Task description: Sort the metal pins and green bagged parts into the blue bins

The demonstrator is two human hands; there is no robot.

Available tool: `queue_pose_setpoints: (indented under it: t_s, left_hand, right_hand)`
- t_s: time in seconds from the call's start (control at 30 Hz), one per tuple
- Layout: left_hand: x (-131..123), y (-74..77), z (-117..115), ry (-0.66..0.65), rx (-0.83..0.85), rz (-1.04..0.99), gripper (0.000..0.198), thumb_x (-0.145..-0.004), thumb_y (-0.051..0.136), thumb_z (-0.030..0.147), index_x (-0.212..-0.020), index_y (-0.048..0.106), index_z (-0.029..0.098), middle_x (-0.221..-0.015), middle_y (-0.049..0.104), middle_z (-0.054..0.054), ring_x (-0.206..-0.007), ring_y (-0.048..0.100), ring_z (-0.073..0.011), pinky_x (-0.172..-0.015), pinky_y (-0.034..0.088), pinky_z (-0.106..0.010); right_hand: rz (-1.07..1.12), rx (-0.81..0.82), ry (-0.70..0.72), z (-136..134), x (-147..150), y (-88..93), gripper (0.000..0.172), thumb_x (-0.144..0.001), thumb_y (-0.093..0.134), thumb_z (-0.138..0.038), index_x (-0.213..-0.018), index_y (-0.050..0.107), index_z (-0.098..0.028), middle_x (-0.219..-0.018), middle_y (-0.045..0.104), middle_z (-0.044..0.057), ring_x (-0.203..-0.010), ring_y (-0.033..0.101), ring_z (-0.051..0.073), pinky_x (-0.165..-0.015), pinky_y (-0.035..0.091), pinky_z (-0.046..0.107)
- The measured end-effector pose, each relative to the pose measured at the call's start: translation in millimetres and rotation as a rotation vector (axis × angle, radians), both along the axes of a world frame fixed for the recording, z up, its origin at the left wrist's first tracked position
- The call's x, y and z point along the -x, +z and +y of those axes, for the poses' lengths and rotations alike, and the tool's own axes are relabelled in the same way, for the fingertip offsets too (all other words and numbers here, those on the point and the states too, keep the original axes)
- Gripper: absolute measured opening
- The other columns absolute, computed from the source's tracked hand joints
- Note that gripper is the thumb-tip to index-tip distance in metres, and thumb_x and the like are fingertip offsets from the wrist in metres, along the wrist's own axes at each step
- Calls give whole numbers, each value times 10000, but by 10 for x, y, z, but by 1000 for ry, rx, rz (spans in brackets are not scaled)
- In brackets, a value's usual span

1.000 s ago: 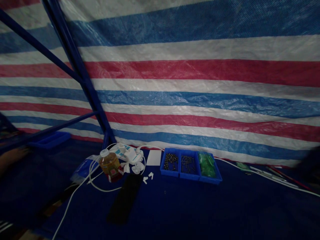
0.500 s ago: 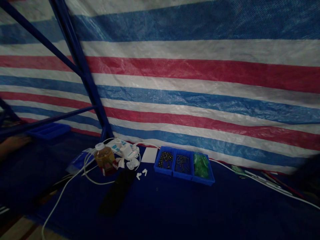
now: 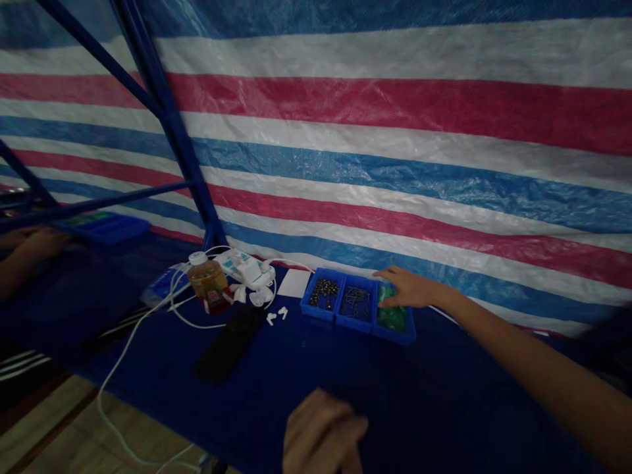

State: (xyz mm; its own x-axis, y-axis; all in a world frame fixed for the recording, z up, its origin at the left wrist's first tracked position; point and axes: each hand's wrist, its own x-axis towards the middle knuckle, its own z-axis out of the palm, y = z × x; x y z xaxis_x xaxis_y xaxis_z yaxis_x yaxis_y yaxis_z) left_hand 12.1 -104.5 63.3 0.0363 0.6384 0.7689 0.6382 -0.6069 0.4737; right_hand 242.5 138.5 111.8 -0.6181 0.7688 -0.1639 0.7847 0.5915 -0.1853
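Note:
My right hand (image 3: 407, 288) reaches in from the right, over the back of the rightmost blue bin, with its fingers apart and nothing in them. Under it lies a green bag (image 3: 394, 317) in that bin. Beside it, the middle bin holds dark screws (image 3: 356, 301), and the left bin holds small round metal parts (image 3: 324, 293). My left hand (image 3: 323, 434) is at the bottom centre, above the dark blue table, its fingers curled and slightly blurred; whether anything is in it cannot be seen.
A drink bottle (image 3: 210, 282), a white power strip (image 3: 249, 271), white earbuds (image 3: 277, 316), a white card (image 3: 295, 283) and a black pouch (image 3: 231, 345) lie left of the bins. White cables trail off the table. Another person's hands (image 3: 39, 245) show at far left.
Both my hands have come into view, the right one over the green bag's bin, the left one at the bottom. The view has tilted down, showing some floor.

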Motion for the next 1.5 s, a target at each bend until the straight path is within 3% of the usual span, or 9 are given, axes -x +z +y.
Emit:
queue_pose_setpoints:
  t_s: [0.13,0.23,0.33,0.47,0.7,0.83,1.1,1.27,1.5]
  left_hand:
    - [-262,-91,842,38,143,32,249,-947,413,88,-862,624,189,-828,635,-37,-784,609,-171,-696,514,-308]
    - [-349,-208,1374,4,116,347,161,-898,529,148,-959,669,199,-972,657,-64,-961,583,-238,-854,479,-418]
    - [-305,-355,1606,-75,98,487,234,-932,549,268,-1141,645,223,-1152,623,-78,-1134,523,-265,-1003,396,-492]
    - [-214,-536,1637,-148,96,553,271,-967,512,339,-1177,630,217,-1060,628,-66,-1068,531,-244,-1051,347,-500]
    - [-194,-746,1563,-203,101,618,394,-973,465,282,-1350,525,184,-1016,627,-83,-994,544,-246,-987,383,-482]
    - [-172,-764,1522,-220,125,683,493,-937,502,286,-1412,463,161,-1090,604,-108,-1029,529,-270,-988,387,-501]
    - [-168,-771,1548,-247,128,719,493,-902,550,314,-1375,489,188,-1114,584,-110,-1036,514,-288,-989,372,-535]
    - [-172,-781,1550,-228,138,678,453,-900,545,271,-1346,510,200,-1092,596,-94,-1010,523,-267,-967,390,-501]
    - [-162,-792,1574,-225,131,686,426,-881,584,298,-1303,544,248,-1068,597,-69,-997,518,-255,-959,402,-489]
  right_hand:
    - [-38,37,-15,6,-81,-231,925,-703,782,-503,-1505,441,-193,-1464,490,176,-1280,527,369,-1083,415,453]
    - [-36,74,-50,-6,-146,-265,895,-725,751,-486,-1510,436,-193,-1507,459,165,-1334,485,372,-1116,384,453]
    - [109,179,-43,-20,-208,-196,766,-847,606,-575,-1504,446,-217,-1531,458,122,-1387,439,334,-1168,325,443]
    - [152,234,-53,-96,-195,-146,906,-726,729,-554,-1517,427,-233,-1544,446,101,-1401,418,346,-1184,308,437]
    - [-65,0,-177,-104,34,-462,1091,-519,801,-307,-1520,396,-153,-1484,440,211,-1328,456,422,-1100,380,497]
    - [-147,-132,-207,-111,76,-549,1009,-545,787,-296,-1452,441,-25,-1377,500,277,-1285,468,432,-1095,366,502]
    - [-272,-133,-168,-146,251,-516,709,-546,817,-256,-1217,642,-106,-1296,571,242,-1217,523,433,-1005,454,510]
    - [-283,20,-219,-134,357,-421,811,-510,862,-264,-1264,608,-109,-1350,530,244,-1068,648,376,-913,526,458]
    - [-307,36,-191,-49,346,-416,804,-468,868,-276,-1211,632,-80,-1329,535,266,-1011,667,399,-859,539,481]
